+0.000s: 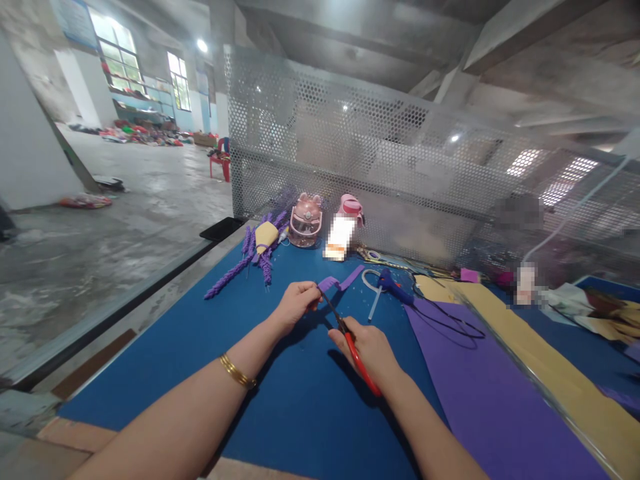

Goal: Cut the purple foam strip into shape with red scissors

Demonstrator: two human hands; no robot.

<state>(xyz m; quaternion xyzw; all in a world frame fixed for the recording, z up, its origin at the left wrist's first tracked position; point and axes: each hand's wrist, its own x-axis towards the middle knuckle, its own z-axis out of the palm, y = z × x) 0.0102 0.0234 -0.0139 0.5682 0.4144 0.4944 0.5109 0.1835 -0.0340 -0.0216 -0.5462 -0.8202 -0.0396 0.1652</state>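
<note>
My left hand [299,305] pinches one end of a narrow purple strip [350,279], whose free part curls off to the right over the blue table. In my right hand [370,347] is a pair of scissors [356,357] with red handles. Their dark blades point up and left, reaching the strip close to my left fingertips. Whether the blades are open or closed on the strip, I cannot tell. Beyond the hands on the right lies a blue glue gun [395,288] with a glue stick and a black cord.
Purple braided flowers [233,277] with a yellow wrap lie at the back left. Near the mesh panel [350,127] stand a pink bear-shaped container [306,220] and a pink bottle [351,208]. Purple sheet [480,380] and yellow sheet [550,373] cover the right side of the blue table [200,353].
</note>
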